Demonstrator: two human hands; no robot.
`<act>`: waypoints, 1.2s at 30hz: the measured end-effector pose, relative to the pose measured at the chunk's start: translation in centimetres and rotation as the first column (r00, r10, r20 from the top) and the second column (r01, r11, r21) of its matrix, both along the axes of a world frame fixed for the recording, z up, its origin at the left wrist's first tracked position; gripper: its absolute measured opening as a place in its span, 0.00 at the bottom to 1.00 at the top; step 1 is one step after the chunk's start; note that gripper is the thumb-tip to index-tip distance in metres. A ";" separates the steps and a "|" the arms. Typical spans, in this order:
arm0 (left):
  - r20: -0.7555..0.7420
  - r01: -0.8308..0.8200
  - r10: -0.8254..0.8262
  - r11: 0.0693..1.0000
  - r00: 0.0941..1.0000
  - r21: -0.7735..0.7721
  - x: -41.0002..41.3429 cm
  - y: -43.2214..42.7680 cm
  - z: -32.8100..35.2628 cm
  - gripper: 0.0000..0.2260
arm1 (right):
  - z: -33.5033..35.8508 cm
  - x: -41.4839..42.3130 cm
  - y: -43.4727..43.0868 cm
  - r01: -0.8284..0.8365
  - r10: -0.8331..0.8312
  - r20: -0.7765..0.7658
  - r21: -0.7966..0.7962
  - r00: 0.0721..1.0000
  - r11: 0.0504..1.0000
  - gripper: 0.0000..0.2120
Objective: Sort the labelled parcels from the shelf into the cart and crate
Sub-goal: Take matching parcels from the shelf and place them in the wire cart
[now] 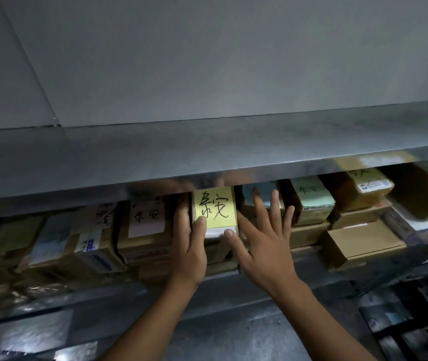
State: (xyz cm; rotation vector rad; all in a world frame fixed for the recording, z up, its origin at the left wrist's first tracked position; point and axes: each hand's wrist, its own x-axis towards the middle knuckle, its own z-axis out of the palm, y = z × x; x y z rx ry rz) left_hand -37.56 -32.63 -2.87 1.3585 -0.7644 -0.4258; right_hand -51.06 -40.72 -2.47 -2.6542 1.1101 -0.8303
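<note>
The left hand (189,246) apparently gripped the yellow-labelled parcel (215,204) on the shelf (233,306); right of the parcel, the right hand (265,246) lay spread wide, its thumb touching it.

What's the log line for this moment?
step: pick from shelf | left hand: grips yellow-label parcel | right hand: open, thumb at its corner

i see the parcel (218,232) fronted by a yellow label (215,204) with black handwritten marks. pink label (146,217) left of it, same black scrawl. blue label (262,190) and mint-green label (311,195) to the right. white sticker (375,184), blue print, on a brown box (348,196). plain tan box (361,238). shelf (207,157) grey metal.
</note>
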 end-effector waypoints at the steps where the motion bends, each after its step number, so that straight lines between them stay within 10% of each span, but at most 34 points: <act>1: -0.022 -0.025 0.025 1.000 0.999 -0.014 -0.6 0.1 0.0 0.22 | 0.0 -0.2 0.0 -0.012 0.012 0.034 -0.009 0.999 1.000 0.27; 13: -0.156 -0.352 0.343 0.935 0.926 -0.036 -6.4 6.5 0.0 0.23 | -1.0 -1.4 4.9 -0.313 0.239 0.313 0.210 0.919 0.926 0.30; 24: -0.144 -0.568 0.558 0.822 0.817 -0.041 -5.1 17.4 1.2 0.21 | 0.3 2.8 14.4 -0.724 0.513 0.517 0.409 0.685 0.555 0.31; 36: -0.116 -0.648 0.640 0.761 0.759 -0.043 0.0 36.6 1.6 0.25 | 2.0 10.6 32.1 -0.827 0.639 0.526 0.361 0.562 0.430 0.28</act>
